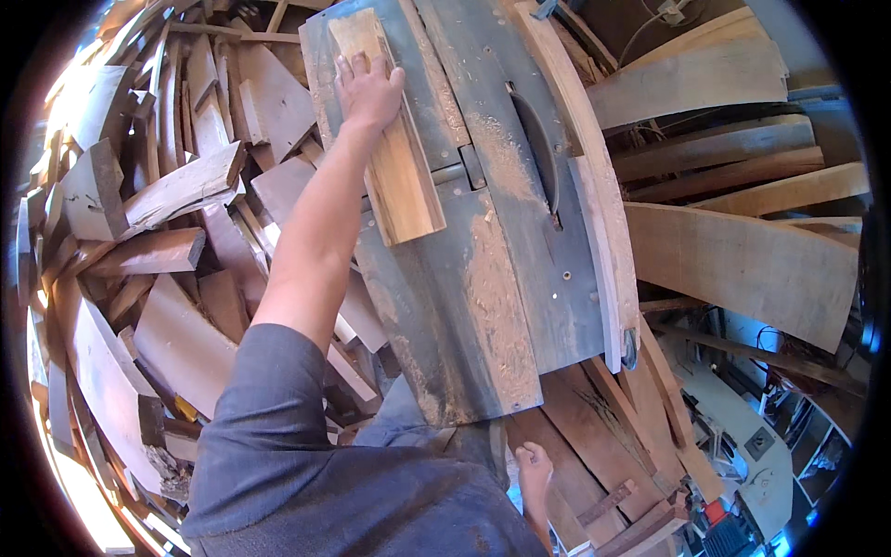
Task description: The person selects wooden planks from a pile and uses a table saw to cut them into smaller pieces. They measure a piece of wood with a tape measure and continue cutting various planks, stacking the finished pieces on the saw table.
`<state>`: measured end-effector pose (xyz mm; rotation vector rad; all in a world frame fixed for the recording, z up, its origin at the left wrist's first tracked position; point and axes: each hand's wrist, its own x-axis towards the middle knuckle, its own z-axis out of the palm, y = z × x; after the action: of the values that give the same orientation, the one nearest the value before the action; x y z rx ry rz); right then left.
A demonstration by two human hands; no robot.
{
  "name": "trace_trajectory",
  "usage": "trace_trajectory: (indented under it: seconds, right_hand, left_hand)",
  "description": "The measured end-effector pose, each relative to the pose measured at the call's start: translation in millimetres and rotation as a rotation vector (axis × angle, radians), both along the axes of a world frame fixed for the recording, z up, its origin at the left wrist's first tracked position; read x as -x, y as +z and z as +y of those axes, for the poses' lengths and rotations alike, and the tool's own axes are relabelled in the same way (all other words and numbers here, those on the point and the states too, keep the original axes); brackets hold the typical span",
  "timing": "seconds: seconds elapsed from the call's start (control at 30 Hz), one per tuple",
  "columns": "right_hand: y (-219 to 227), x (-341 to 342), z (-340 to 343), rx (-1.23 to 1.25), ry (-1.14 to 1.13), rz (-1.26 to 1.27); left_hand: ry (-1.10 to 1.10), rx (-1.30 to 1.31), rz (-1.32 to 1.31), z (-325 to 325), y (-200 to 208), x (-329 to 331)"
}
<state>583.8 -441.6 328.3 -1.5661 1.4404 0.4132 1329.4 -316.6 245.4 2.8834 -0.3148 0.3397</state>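
My left arm reaches far forward, and my left hand (368,93) lies spread on a pale wooden board (404,181), fingers pointing away from me. The board rests lengthwise on the left half of a grey metal woodworking machine table (418,306), beside a dark slot (472,167) across the surface. To its right a dark curved saw blade (538,144) stands up from the table. My right hand (533,464) hangs low beside the table's near right end, its fingers curled in, with nothing visible in them.
Wood shavings (497,278) lie along the table. A long wooden fence (603,251) runs down its right side. Offcuts (176,343) pile up on the left, and wide planks (742,265) are stacked on the right. More boards (594,446) lean near my right hand.
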Motion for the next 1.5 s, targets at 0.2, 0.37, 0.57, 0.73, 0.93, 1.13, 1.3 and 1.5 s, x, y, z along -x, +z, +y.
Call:
trace_trajectory:
  seconds: [0.2, 0.37, 0.57, 0.73, 0.93, 1.13, 1.3, 1.5]
  right_hand:
    - [-23, 76, 24, -0.047, -0.038, -0.001]
    - [-12, 98, 32, -0.072, -0.077, 0.171]
    - [-5, 131, 44, -0.012, 0.137, 0.113]
    - [-22, 148, 42, -0.010, 0.196, 0.156]
    - [2, 85, 20, -0.049, -0.204, 0.118]
    - [-30, 13, -5, 0.011, -0.075, -0.142]
    - [40, -89, 6, 0.103, 0.123, -0.453]
    - [109, -85, 25, 0.380, 0.700, -0.809]
  left_hand:
    - [-0.035, 0.014, 0.016, 1, -4, -66]
    - [-0.120, -0.099, -0.063, 31, -18, -137]
    - [0.381, 0.078, 0.286, -15, 46, -98]
    - [0.387, 0.290, 0.435, 0, 52, -87]
    - [0.148, 1.118, 0.547, 40, 87, -15]
    - [-0.243, 2.181, 0.828, 72, 125, 158]
    - [-0.432, 2.606, 1.048, 59, 143, 282]
    - [-0.202, 2.488, 1.032, 63, 123, 387]
